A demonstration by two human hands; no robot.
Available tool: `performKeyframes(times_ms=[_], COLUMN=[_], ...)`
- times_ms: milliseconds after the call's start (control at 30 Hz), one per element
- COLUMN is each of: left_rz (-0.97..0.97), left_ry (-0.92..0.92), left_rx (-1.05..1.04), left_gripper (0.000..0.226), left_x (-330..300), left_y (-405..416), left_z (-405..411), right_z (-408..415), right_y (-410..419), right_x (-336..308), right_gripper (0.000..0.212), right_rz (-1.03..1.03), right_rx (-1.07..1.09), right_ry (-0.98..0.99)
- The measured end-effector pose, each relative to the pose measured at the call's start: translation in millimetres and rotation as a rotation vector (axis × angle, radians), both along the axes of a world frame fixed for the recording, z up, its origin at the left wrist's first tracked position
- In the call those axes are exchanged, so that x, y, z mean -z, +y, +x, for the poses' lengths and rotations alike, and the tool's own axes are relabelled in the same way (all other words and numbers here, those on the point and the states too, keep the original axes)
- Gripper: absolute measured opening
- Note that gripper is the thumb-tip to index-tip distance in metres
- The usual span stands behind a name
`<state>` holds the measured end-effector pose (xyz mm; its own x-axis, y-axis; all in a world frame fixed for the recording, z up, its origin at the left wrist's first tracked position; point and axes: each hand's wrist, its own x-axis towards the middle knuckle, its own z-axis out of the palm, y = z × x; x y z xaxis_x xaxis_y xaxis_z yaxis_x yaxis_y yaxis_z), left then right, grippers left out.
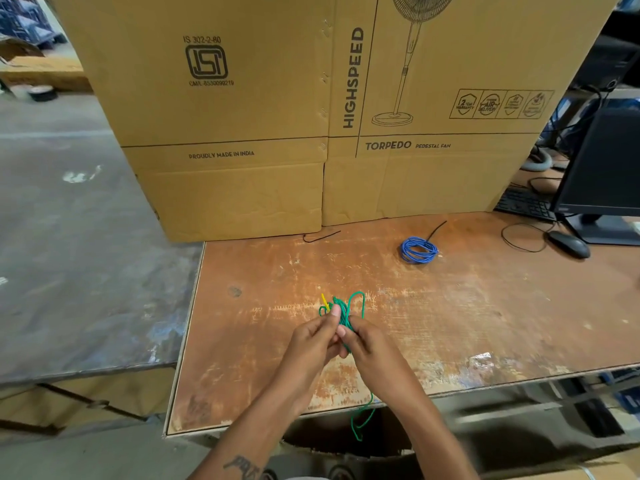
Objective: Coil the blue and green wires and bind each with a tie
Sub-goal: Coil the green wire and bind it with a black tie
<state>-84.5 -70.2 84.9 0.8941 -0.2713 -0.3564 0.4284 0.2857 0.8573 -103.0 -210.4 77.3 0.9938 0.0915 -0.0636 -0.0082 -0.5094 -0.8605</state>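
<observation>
The green wire [347, 311] is bunched in loops between both hands above the worn wooden table [485, 306]. My left hand [311, 341] pinches the bundle at its left, where a short yellow tie [324, 301] sticks up. My right hand [367, 344] grips the bundle from the right. A loose length of green wire hangs over the table's front edge below my wrists. The blue wire [418, 250] lies as a coil on the table at the back right, away from both hands.
A large cardboard fan box [311, 116] stands along the table's back edge. A black mouse [568, 244], keyboard [524, 203] and monitor [602, 168] sit at the far right. Thin black cables lie near the box. Grey floor lies to the left.
</observation>
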Motion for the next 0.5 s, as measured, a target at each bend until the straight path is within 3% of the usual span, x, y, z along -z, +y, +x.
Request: performKeyframes(times_ms=[200, 333, 400, 500], left_rz=[-0.086, -0.030, -0.063, -0.107], left_ry=[0.133, 0.167, 0.161, 0.154], left_rx=[0.165, 0.150, 0.118, 0.050], left_gripper=[0.035, 0.055, 0.039, 0.027], left_x=[-8, -2, -4, -11], left_y=[14, 15, 13, 6], left_z=[6, 7, 7, 9], right_z=[2, 4, 1, -20], right_y=[-16, -19, -12, 16], right_x=[-7, -5, 1, 14], right_gripper=[0.029, 0.028, 0.025, 0.040], right_rz=[0.012, 0.085, 0.057, -0.098], right_rx=[-0.212, -0.267, -0.212, 0.062], right_ry=[0.126, 0.243, 0.164, -0.150])
